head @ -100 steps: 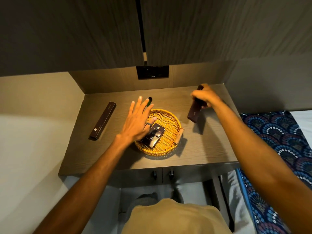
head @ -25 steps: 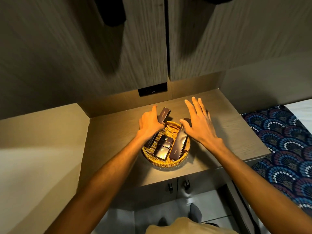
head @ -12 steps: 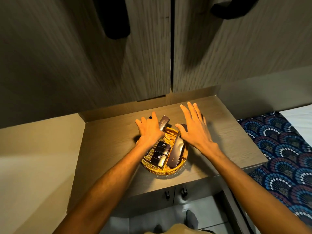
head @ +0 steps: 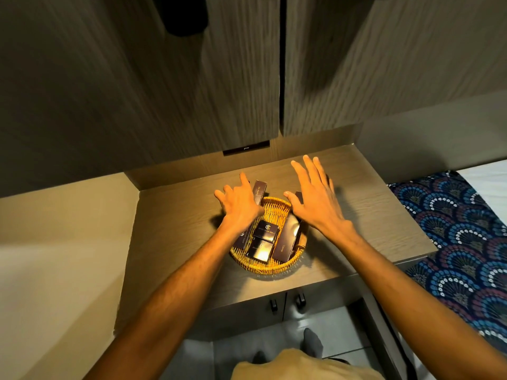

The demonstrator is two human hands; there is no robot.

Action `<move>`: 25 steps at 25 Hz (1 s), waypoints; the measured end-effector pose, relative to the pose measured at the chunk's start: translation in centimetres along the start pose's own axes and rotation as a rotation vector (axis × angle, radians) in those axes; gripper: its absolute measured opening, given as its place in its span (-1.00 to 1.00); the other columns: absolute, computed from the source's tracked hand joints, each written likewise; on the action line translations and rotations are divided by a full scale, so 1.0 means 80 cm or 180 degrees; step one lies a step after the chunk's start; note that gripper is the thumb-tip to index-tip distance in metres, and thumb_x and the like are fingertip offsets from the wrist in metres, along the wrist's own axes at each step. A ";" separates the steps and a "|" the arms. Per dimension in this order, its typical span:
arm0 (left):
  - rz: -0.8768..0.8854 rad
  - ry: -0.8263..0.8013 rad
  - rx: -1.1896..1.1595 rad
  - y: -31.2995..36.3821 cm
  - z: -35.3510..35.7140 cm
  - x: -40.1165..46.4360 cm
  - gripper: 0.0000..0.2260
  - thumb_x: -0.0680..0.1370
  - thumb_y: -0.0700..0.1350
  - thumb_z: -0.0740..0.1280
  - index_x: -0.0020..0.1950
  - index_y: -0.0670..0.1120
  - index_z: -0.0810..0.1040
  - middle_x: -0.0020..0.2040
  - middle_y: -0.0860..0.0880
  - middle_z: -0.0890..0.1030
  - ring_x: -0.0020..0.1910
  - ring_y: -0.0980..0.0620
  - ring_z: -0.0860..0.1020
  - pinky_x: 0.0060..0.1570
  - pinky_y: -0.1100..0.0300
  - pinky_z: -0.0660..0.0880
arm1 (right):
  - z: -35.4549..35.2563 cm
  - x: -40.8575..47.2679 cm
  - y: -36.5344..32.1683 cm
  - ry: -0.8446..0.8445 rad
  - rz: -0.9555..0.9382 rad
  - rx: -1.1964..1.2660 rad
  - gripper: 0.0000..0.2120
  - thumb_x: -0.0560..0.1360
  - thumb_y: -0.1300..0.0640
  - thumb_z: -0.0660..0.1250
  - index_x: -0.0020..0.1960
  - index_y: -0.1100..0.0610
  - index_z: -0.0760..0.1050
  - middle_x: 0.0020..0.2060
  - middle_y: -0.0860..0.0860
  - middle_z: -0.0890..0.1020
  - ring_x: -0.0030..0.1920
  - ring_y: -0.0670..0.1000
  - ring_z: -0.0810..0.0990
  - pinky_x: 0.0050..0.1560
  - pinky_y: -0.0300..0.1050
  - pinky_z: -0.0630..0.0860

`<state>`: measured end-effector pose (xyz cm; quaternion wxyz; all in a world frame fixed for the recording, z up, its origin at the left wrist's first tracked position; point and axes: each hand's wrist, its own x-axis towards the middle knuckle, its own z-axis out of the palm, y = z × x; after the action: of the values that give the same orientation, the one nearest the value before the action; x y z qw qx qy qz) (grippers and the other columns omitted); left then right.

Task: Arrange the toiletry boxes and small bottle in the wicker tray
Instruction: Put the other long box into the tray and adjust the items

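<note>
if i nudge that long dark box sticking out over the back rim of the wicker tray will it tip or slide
The long dark box leans on the round wicker tray rim, one end overhanging, so a nudge would likely pivot it. It looks like thin card, probably light, and its glossy face may slide on the weave. The left hand hovers open over its lower half and could steady it.

2 bare forearms, no sleeves visible up to the frame edge, no watch or bracelet seen. Left hand (head: 238,208) & right hand (head: 315,198): 5 digits each, nails short. Can't tell if a ring sits on the left hand, digits too small/blurred. Torso at 6 o'clock: mustard-tan top (head: 299,366), plain fabric, no print visible. Just above it, toward 12 o'clock, 2 feet in dark grey socks (head: 312,341); left one mostly hidden by the top.
</note>
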<state>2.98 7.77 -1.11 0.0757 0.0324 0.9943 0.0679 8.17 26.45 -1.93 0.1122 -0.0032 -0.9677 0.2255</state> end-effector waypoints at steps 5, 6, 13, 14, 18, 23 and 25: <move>-0.0025 0.0004 -0.0019 -0.005 0.002 0.005 -0.09 0.40 0.16 0.53 0.59 -0.10 0.17 0.23 -0.19 0.65 0.36 -0.23 0.46 0.26 -0.15 0.30 | 0.005 0.002 0.002 -0.0027 0.0002 0.0031 -0.27 0.56 -0.14 0.29 0.64 -0.01 0.08 0.66 0.11 0.04 0.67 0.17 -0.08 0.51 0.38 0.15; -0.0049 -0.0014 -0.0023 -0.006 0.003 0.005 -0.12 0.39 0.16 0.53 0.57 -0.10 0.19 0.25 -0.18 0.64 0.36 -0.23 0.46 0.26 -0.16 0.30 | 0.007 0.002 0.003 -0.0022 0.0003 0.0022 -0.27 0.56 -0.14 0.29 0.64 0.00 0.09 0.66 0.11 0.05 0.67 0.17 -0.07 0.51 0.38 0.16; 0.0207 0.0223 -0.0459 -0.025 -0.006 0.022 -0.25 0.50 0.30 0.39 0.55 -0.10 0.33 0.46 -0.17 0.45 0.45 -0.23 0.42 0.39 -0.21 0.32 | 0.018 0.003 0.002 0.0022 -0.0097 -0.0093 -0.27 0.56 -0.17 0.27 0.64 0.02 0.12 0.66 0.13 0.04 0.67 0.17 -0.07 0.54 0.31 0.12; 0.0306 0.0292 -0.0688 -0.031 -0.011 0.032 -0.33 0.56 0.21 0.37 0.56 -0.10 0.34 0.48 -0.17 0.44 0.47 -0.21 0.42 0.42 -0.17 0.33 | 0.020 0.002 0.001 0.0034 -0.0136 -0.0147 -0.27 0.57 -0.18 0.25 0.65 0.02 0.10 0.67 0.12 0.01 0.67 0.16 -0.10 0.57 0.29 0.07; 0.0483 -0.0161 -0.0878 -0.059 -0.031 0.072 -0.48 0.64 -0.15 0.34 0.59 -0.17 0.34 0.53 -0.22 0.38 0.52 -0.19 0.40 0.53 -0.05 0.35 | 0.030 -0.012 -0.002 -0.0078 -0.0302 -0.0376 -0.23 0.59 -0.22 0.20 0.68 -0.03 -0.02 0.67 0.06 -0.14 0.65 0.13 -0.26 0.62 0.30 -0.12; 0.0246 -0.0632 -0.0932 -0.042 -0.027 0.094 -0.61 0.64 -0.03 0.37 0.38 -0.23 0.55 0.30 -0.22 0.62 0.28 -0.20 0.61 0.35 -0.09 0.53 | 0.033 -0.019 0.003 -0.0115 -0.0377 -0.0547 -0.24 0.59 -0.25 0.16 0.67 -0.05 -0.03 0.67 0.06 -0.14 0.64 0.14 -0.27 0.60 0.34 -0.05; 0.0173 -0.0696 -0.0959 -0.036 -0.019 0.101 -0.65 0.61 -0.09 0.41 0.34 -0.22 0.57 0.27 -0.21 0.64 0.28 -0.18 0.61 0.35 -0.09 0.53 | 0.030 -0.020 0.009 -0.0090 -0.0359 -0.0562 -0.25 0.59 -0.25 0.16 0.67 -0.06 -0.02 0.66 0.06 -0.15 0.65 0.14 -0.27 0.61 0.32 -0.05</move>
<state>-5.35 5.32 -1.24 0.1855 0.0548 0.9575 0.2141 9.21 26.00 -4.67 0.1103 0.0447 -0.9840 0.1328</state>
